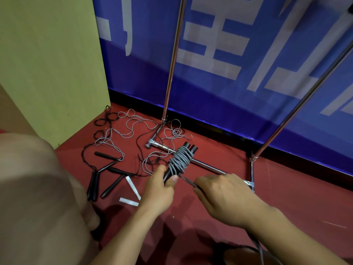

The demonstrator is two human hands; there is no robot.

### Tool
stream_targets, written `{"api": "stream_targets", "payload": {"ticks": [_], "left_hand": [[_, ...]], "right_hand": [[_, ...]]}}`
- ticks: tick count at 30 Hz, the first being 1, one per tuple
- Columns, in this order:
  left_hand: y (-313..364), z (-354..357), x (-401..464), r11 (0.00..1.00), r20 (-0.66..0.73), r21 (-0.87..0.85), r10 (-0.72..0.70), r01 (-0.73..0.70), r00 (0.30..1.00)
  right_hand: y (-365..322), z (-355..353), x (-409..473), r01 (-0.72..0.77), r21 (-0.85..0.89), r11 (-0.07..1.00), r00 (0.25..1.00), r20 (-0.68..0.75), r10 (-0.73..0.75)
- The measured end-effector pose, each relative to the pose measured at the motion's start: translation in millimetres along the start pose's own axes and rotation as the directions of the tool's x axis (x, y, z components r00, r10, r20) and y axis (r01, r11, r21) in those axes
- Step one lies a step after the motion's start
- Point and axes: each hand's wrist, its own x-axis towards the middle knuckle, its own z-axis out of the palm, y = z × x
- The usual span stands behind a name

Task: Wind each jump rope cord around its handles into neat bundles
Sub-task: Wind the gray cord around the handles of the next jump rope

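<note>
Both hands (pixel 191 190) wind ribbed, seemingly rubbery grey cord (pixel 180 161)

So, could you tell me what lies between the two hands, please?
In the head view, a taut grey cord runs from the wound bundle held by the left hand into the right hand.

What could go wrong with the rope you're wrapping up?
The grey cord is already wound unevenly round the black handles, so loops may slip off. The left hand grips only the handles' lower end. The right hand pulls the cord taut; letting go might loosen everything.
</note>
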Motion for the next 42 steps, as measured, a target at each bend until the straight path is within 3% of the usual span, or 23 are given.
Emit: {"api": "stream_targets", "payload": {"ticks": [4, 9, 12, 14, 16, 19, 22, 26, 29, 32, 39, 42], "left_hand": [[-1, -2, 1, 1.000, 0.011, -0.002, 0.016, -0.016, 1.000], [-12, -1, 3, 0.985, 0.035, 0.171, 0.006, -0.012, 0.999], [-13, 4, 1, 0.970, 0.115, 0.239, 0.018, -0.046, 0.993], [-13, 6, 0, 0.961, 0.152, 0.269, 0.030, -0.070, 0.988], [-14, 8, 0, 0.952, 0.169, 0.294, 0.031, -0.081, 0.985], [-13, 10, -1, 0.948, 0.188, 0.301, 0.043, -0.099, 0.981], [-10, 9, -2, 0.947, 0.230, 0.291, 0.068, -0.135, 0.971], [-5, 7, -6, 0.951, 0.331, 0.233, 0.118, -0.203, 0.936], [2, 8, -14, 0.933, 0.451, 0.179, 0.204, -0.312, 0.869], [10, 10, -22, 0.900, 0.536, 0.169, 0.259, -0.402, 0.804], [18, 1, -26, 0.901, 0.574, 0.094, 0.299, -0.424, 0.762], [22, 0, -29, 0.922, 0.617, -0.075, 0.342, -0.379, 0.709]], "right_hand": [[3, -2, -1, -0.035, -0.003, 0.999, 0.999, -0.008, 0.035], [17, -10, -1, -0.124, 0.073, 0.990, 0.988, -0.088, 0.131], [26, -19, -1, -0.211, 0.242, 0.947, 0.966, -0.099, 0.240], [30, -26, 1, -0.300, 0.370, 0.879, 0.939, -0.046, 0.339], [33, -33, 1, -0.395, 0.468, 0.791, 0.915, 0.121, 0.385], [35, -40, 0, -0.500, 0.680, 0.536, 0.863, 0.343, 0.371], [36, -40, 3, -0.472, 0.787, 0.397, 0.858, 0.306, 0.413], [37, -36, 6, -0.374, 0.841, 0.392, 0.863, 0.160, 0.480], [40, -33, 9, -0.303, 0.827, 0.474, 0.880, 0.051, 0.473], [41, -30, 9, -0.265, 0.790, 0.552, 0.919, 0.034, 0.393], [50, -20, 14, -0.268, 0.715, 0.646, 0.900, -0.053, 0.432], [54, -16, 15, -0.288, 0.734, 0.615, 0.896, -0.019, 0.443]]}}
